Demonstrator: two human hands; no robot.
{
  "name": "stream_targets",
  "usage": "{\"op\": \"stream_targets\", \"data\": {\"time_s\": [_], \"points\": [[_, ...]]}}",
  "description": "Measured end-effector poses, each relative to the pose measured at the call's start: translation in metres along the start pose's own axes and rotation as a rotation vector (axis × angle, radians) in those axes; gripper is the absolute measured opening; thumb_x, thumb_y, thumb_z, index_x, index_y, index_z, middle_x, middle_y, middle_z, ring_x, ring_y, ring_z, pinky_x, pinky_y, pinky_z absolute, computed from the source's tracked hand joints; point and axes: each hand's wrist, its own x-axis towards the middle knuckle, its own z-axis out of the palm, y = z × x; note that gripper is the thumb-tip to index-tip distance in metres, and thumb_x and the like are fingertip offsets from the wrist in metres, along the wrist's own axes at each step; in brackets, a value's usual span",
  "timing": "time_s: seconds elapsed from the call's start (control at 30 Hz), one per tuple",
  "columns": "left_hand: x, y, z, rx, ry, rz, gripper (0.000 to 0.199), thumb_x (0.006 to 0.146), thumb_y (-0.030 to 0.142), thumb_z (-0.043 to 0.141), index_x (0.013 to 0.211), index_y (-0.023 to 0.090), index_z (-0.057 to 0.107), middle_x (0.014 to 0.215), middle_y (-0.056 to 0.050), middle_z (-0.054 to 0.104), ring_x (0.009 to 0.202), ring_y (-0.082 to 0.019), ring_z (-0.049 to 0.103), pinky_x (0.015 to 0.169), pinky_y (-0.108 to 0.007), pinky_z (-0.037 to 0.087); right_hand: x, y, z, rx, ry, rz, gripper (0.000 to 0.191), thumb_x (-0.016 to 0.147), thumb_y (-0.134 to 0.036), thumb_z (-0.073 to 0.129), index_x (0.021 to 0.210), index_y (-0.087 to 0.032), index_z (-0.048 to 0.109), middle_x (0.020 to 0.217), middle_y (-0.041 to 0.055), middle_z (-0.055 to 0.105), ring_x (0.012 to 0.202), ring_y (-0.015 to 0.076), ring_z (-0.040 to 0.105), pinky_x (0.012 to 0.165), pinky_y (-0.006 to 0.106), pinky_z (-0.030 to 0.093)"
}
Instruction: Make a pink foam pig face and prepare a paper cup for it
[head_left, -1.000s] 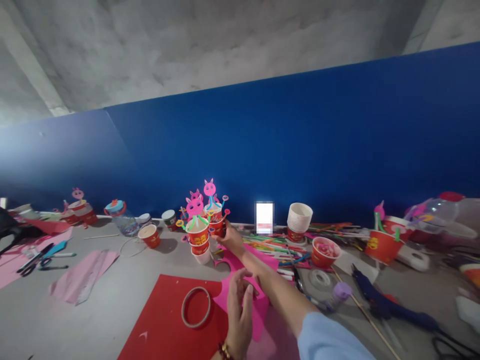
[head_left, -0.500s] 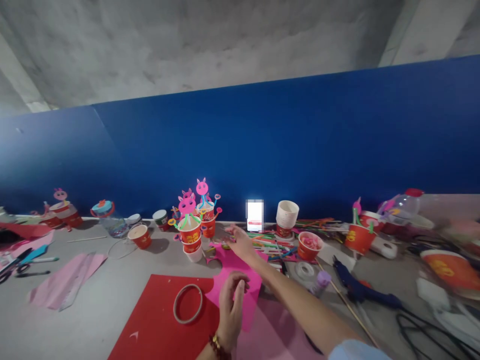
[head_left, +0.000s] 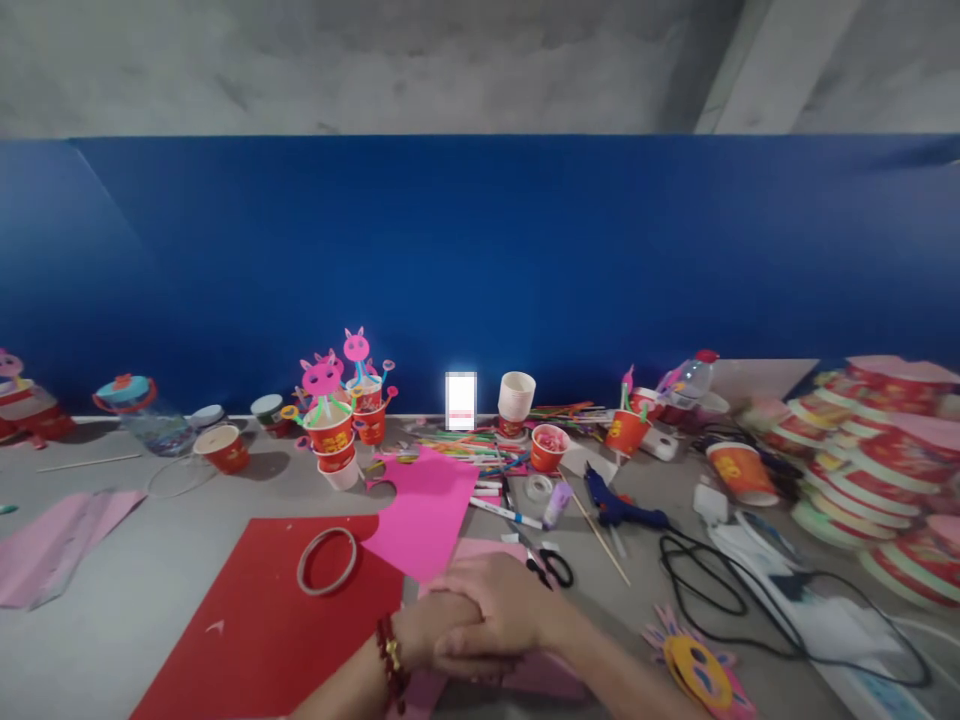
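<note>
Low in the centre, my left hand point(head_left: 431, 628) and my right hand point(head_left: 510, 600) are clasped together, the right one lying over the left. The fingers of both are closed against each other and partly hidden; no other object shows in them. A beaded bracelet is on my left wrist. Beneath and behind the hands lies pink paper point(head_left: 431, 505). Red paper point(head_left: 255, 610) is on the left, with a ring of tape point(head_left: 327, 562) on it. Black-handled scissors point(head_left: 556, 567) lie just beyond my right hand.
Cups with pink figures point(head_left: 330, 435) stand at the back left, near a clear jar point(head_left: 154, 425). Pipe cleaners point(head_left: 465, 450) and stacked white cups point(head_left: 517, 398) are behind. A blue glue gun point(head_left: 619, 507), its black cable and stacked red pieces point(head_left: 870, 470) occupy the right.
My right hand has come back from the pipe cleaners and now lies over my left hand. The view has shifted right, showing the stacked red pieces and a yellow sun-like figure.
</note>
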Motion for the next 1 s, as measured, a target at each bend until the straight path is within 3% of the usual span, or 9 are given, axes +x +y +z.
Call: {"op": "stream_targets", "data": {"time_s": [0.17, 0.27, 0.43, 0.57, 0.63, 0.77, 0.87, 0.97, 1.0], "points": [[0.004, 0.038, -0.021, 0.061, -0.035, 0.149, 0.033, 0.087, 0.045, 0.057, 0.088, 0.018, 0.075, 0.088, -0.005, 0.077, 0.089, -0.021, 0.071, 0.088, -0.024, 0.053, -0.012, -0.014, -0.004, -0.045, 0.223, -0.062, 0.047, 0.096, -0.052, 0.036, 0.120, -0.023, 0.065, 0.107, 0.0074, 0.074, 0.093, 0.0246, 0.066, 0.082, 0.034, 0.047], [0.000, 0.059, -0.038, 0.069, -0.008, 0.164, 0.044, 0.089, 0.056, 0.054, 0.108, 0.019, 0.069, 0.106, -0.007, 0.074, 0.100, -0.020, 0.068, 0.092, -0.025, 0.052, -0.028, 0.000, -0.008, -0.011, 0.316, -0.058, 0.049, 0.098, -0.050, 0.031, 0.112, -0.022, 0.069, 0.102, 0.0091, 0.075, 0.092, 0.0241, 0.067, 0.082, 0.034, 0.048], [-0.005, 0.068, -0.051, 0.450, 0.150, 0.181, 0.080, 0.088, 0.051, 0.057, 0.152, 0.017, 0.024, 0.159, -0.018, 0.022, 0.147, -0.035, 0.020, 0.118, -0.054, 0.022, -0.055, 0.042, -0.005, 0.452, 0.805, 0.434, 0.059, 0.099, -0.057, 0.031, 0.087, -0.016, 0.072, 0.066, 0.0086, 0.073, 0.056, 0.0199, 0.068, 0.058, 0.030, 0.053], [0.013, 0.072, -0.026, 0.552, 0.273, 0.261, 0.085, 0.090, 0.057, 0.050, 0.155, 0.019, 0.010, 0.161, -0.017, 0.015, 0.148, -0.037, 0.010, 0.117, -0.062, 0.009, -0.044, 0.023, 0.015, 0.530, 0.959, 0.274, 0.048, 0.101, -0.045, 0.035, 0.102, -0.015, 0.072, 0.097, 0.0147, 0.077, 0.088, 0.0223, 0.075, 0.076, 0.040, 0.061], [0.024, 0.073, -0.011, 0.553, 0.269, 0.295, 0.086, 0.089, 0.062, 0.049, 0.156, 0.022, 0.011, 0.161, -0.015, 0.017, 0.148, -0.037, 0.010, 0.117, -0.062, 0.008, -0.036, 0.001, 0.018, 0.326, 0.943, 0.189, 0.038, 0.098, -0.036, 0.044, 0.082, -0.022, 0.074, 0.098, 0.0118, 0.078, 0.103, 0.0219, 0.071, 0.088, 0.047, 0.057], [0.025, 0.055, -0.008, 0.445, 0.196, 0.336, 0.070, 0.092, 0.051, 0.052, 0.153, 0.032, 0.023, 0.160, -0.009, 0.023, 0.148, -0.032, 0.017, 0.119, -0.056, 0.007, -0.048, -0.028, -0.021, 0.032, 0.925, 0.103, 0.047, 0.099, -0.035, 0.036, 0.073, -0.020, 0.072, 0.088, 0.0108, 0.079, 0.092, 0.0148, 0.074, 0.078, 0.037, 0.061], [0.018, 0.041, -0.026, 0.107, 0.448, 0.149, 0.063, 0.091, 0.051, 0.055, 0.148, 0.031, 0.038, 0.157, -0.009, 0.033, 0.147, -0.032, 0.020, 0.119, -0.057, 0.007, -0.064, -0.036, -0.051, 0.313, 1.176, 0.017, 0.056, 0.101, -0.051, 0.026, 0.136, -0.018, 0.054, 0.134, 0.0131, 0.062, 0.119, 0.0226, 0.062, 0.092, 0.047, 0.056], [0.029, 0.052, -0.033, -0.422, 0.835, -0.087, 0.056, 0.101, 0.049, 0.023, 0.146, 0.023, 0.041, 0.158, -0.008, 0.028, 0.140, -0.023, 0.038, 0.109, -0.043, 0.039, -0.056, -0.034, -0.038, 0.210, 1.460, -0.085, 0.063, 0.098, -0.057, 0.024, 0.152, -0.025, 0.032, 0.149, 0.0105, 0.047, 0.139, 0.0347, 0.039, 0.110, 0.064, 0.031], [0.036, 0.062, -0.032, -0.513, 0.906, -0.137, 0.059, 0.101, 0.048, 0.015, 0.142, 0.019, 0.046, 0.156, -0.008, 0.032, 0.137, -0.020, 0.043, 0.104, -0.038, 0.045, -0.049, -0.030, -0.026, 0.054, 1.355, -0.106, 0.063, 0.097, -0.057, 0.028, 0.151, -0.026, 0.034, 0.150, 0.0100, 0.044, 0.140, 0.0368, 0.036, 0.113, 0.065, 0.025]]}}
